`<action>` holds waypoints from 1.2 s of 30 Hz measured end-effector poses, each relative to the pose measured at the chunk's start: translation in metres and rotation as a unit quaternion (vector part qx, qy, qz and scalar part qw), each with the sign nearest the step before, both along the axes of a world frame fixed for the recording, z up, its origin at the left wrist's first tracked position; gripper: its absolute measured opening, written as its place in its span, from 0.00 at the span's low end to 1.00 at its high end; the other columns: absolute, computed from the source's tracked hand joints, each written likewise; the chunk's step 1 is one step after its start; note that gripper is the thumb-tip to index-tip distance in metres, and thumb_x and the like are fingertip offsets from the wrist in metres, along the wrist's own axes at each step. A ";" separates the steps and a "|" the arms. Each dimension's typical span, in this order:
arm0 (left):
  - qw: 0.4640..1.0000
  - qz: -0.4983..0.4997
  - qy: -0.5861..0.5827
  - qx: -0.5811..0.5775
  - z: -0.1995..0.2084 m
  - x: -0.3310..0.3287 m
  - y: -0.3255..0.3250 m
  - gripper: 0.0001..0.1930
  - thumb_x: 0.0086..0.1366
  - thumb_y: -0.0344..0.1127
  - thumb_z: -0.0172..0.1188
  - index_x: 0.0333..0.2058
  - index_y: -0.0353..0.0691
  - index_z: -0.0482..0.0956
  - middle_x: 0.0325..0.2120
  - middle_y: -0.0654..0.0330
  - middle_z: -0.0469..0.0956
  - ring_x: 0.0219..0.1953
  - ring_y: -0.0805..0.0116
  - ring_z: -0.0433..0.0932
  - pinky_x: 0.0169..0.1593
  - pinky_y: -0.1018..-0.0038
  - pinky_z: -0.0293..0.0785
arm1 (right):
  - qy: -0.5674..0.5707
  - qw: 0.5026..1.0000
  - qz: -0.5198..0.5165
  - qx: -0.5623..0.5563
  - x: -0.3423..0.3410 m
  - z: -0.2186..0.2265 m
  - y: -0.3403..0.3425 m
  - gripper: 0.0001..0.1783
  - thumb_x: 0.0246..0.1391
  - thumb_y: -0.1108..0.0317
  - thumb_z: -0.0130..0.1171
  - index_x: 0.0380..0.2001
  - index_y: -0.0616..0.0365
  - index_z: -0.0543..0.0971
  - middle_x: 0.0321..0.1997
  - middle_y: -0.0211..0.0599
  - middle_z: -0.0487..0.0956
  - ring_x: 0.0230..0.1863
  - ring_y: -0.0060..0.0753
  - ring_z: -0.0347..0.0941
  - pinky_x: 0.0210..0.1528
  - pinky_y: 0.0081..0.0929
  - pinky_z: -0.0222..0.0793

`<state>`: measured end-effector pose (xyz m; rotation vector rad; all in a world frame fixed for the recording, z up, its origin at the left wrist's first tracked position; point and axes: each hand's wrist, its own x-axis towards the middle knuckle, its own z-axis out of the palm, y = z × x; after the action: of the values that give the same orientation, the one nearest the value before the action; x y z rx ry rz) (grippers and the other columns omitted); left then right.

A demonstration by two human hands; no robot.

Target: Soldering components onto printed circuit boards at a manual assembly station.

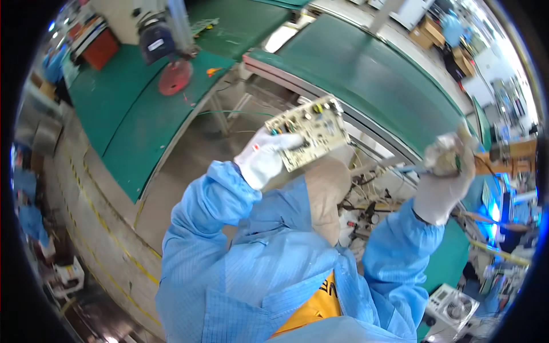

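Note:
A cream-coloured circuit board (313,132) with several raised components is tilted in front of me, over the gap beside the belt. My left hand (262,156), in a white glove, grips its left edge, with the thumb lying over the top face. Off to the right, my right hand (445,182) is raised, also white-gloved, with its fingers curled. There is a crumpled, pale, partly see-through thing (444,157) at its fingers, and a thin bluish piece (410,169) sticks out to the left. Blur hides what exactly this hand holds.
A green conveyor belt (366,71) with a metal rail runs beyond the board. At the left stands a green-topped table (123,123) carrying a red disc (175,77) and a dark machine head (155,43). Tangled cables (372,177) hang below the right hand. A white box with a fan (452,307) sits lower right.

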<state>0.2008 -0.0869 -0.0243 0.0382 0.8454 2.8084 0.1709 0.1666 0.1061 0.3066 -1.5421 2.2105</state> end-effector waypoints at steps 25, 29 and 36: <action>0.982 -0.149 0.049 -0.108 0.014 0.017 0.109 0.28 0.61 0.36 0.63 0.57 0.32 0.65 0.45 0.58 0.76 0.47 0.72 0.74 0.52 0.74 0.72 | 0.042 0.999 -0.007 -0.008 -0.006 -0.013 -0.001 0.17 0.61 0.56 0.54 0.39 0.61 0.76 0.23 0.33 0.74 0.15 0.18 0.65 0.15 0.16 0.64; 0.980 -0.177 0.022 -0.087 0.011 0.017 0.107 0.27 0.61 0.34 0.62 0.57 0.32 0.66 0.46 0.58 0.76 0.48 0.72 0.74 0.54 0.74 0.72 | 0.035 0.997 0.033 -0.062 -0.007 -0.018 0.003 0.19 0.61 0.53 0.54 0.39 0.60 0.77 0.23 0.33 0.75 0.18 0.18 0.68 0.20 0.16 0.65; 0.979 -0.176 0.032 -0.098 0.019 0.018 0.105 0.27 0.62 0.37 0.62 0.57 0.33 0.66 0.45 0.59 0.76 0.47 0.73 0.74 0.52 0.75 0.72 | 0.078 0.996 -0.001 -0.033 -0.012 -0.019 0.007 0.27 0.61 0.47 0.49 0.37 0.64 0.80 0.23 0.39 0.75 0.17 0.26 0.69 0.12 0.21 0.62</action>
<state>0.2183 0.0181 -0.0056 0.2272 1.0153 2.3957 0.1591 0.1739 0.0873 0.4454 -1.3835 2.1743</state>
